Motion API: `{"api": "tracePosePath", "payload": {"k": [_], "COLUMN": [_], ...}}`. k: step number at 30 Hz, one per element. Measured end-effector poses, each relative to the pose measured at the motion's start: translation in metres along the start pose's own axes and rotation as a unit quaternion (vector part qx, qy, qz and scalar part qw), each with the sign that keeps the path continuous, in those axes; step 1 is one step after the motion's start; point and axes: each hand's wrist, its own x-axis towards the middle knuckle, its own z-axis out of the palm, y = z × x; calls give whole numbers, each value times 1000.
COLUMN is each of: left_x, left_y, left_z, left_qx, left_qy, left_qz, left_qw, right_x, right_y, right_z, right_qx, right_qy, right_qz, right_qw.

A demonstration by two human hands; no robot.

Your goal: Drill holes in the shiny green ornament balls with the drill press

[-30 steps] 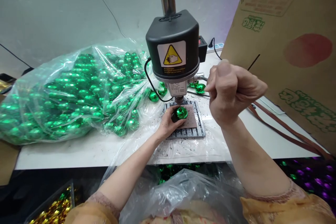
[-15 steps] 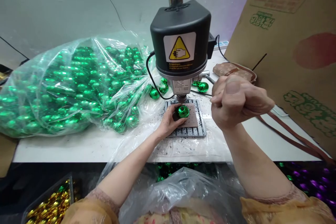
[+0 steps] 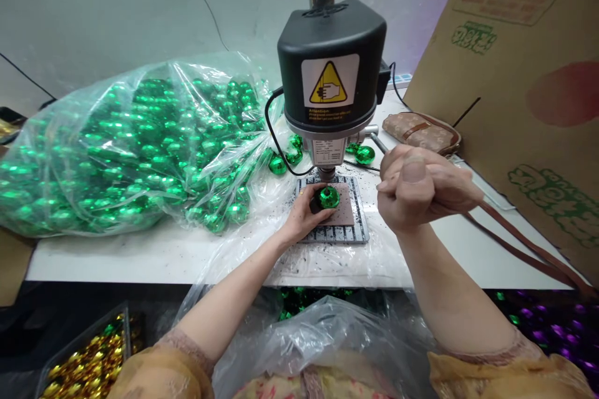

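Observation:
Under a black drill press, my left hand pinches a shiny green faceted ball between thumb and fingers. The ball rests on a brownish square pad over the slotted grey base plate, with a dark hole on its top. Just above it is the drill chuck; the bit's tip is hard to make out. My right hand is closed in a fist round the press's lever, right of the drill head.
A large clear bag of green balls fills the left side. Loose green balls lie behind the press. A small purse and a tall cardboard box stand right. Gold balls and purple balls sit below the table edge.
The view has shifted slightly, so the press appears farther right. My right hand has come a little down and closer to the drill head. My left hand stays on the ball.

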Motion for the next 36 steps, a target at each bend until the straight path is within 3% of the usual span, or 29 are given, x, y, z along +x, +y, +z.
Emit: {"api": "tracePosePath", "payload": {"k": [12,18,22,24,26,28,30,31,33,36], "left_x": [0,0,-29,-59,-95,-127,-146,-148,-135,-80], "left_y": [1,12,34,46,55,62,64,63,56,33], "left_z": [1,5,-6,-18,-30,-40,-48,-52,-60,-75], "left_qx": [29,51,110,132,170,238,287,292,277,252], "left_qy": [19,63,109,44,-82,-196,-242,-230,-143,36], "left_qz": [8,-7,-17,-23,-6,50,104,118,117,77], "left_qw": [999,997,988,990,982,950,921,921,943,964], "right_x": [-15,35,59,59,57,55,54,53,53,53], "right_y": [-6,-15,-10,-7,-6,-6,-7,-7,-7,-7], "right_z": [-9,16,26,26,25,24,24,25,26,26], "right_qx": [26,18,2,-8,4,27,46,52,59,49], "right_qy": [-35,3,-9,-12,-13,-11,-1,4,17,23], "right_qz": [27,171,181,178,178,180,182,182,177,175], "right_qw": [999,985,983,984,984,983,982,982,982,983]}}
